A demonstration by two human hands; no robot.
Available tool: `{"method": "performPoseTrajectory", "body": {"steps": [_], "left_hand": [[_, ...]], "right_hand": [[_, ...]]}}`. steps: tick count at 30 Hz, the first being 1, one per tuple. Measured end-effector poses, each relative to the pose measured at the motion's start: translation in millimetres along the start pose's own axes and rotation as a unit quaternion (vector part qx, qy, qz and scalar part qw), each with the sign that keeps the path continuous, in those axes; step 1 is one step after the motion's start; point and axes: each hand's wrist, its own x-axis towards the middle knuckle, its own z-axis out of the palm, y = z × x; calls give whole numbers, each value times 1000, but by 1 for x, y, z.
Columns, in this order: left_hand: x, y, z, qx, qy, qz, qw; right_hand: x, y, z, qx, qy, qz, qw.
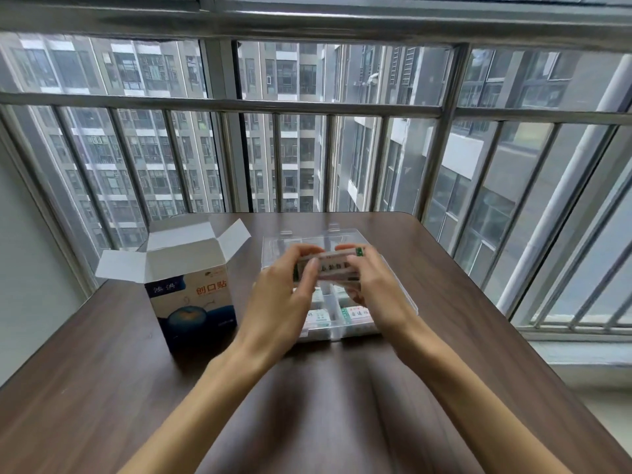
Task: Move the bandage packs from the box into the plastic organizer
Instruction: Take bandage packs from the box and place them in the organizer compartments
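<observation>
left hand: fingers pinch bandage packs, squaring the stack
right hand: fingers grip other end
organizer: open beneath, ready for drop
box: open, desk's left edge

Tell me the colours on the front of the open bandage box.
Box: white with a dark blue lower part and orange lettering; head view.

We are noting a box showing white flaps, a cream front with orange-red characters and a dark blue lower band. The organizer is appearing clear; its packs are showing white with green edging. The table is showing dark brown woodgrain.
</observation>
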Motion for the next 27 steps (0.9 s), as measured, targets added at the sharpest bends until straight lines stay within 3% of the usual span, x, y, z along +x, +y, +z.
{"method": "performPoseTrajectory", "body": {"steps": [5,9,12,17,27], "left_hand": [[19,21,16,79,-52,64,994],[34,21,29,45,-137,7,989],[34,13,33,40,-203,-21,978],[26,-7,30,96,-172,10,980],[21,-2,17,279,-225,52,932]], "right_hand": [[4,-1,-18,19,47,-38,998],[7,-3,-53,18,11,-25,999],[6,-3,-73,-91,-29,-30,995],[7,6,-79,-206,-68,-47,975],[6,13,-74,-394,-83,-46,914]]}}
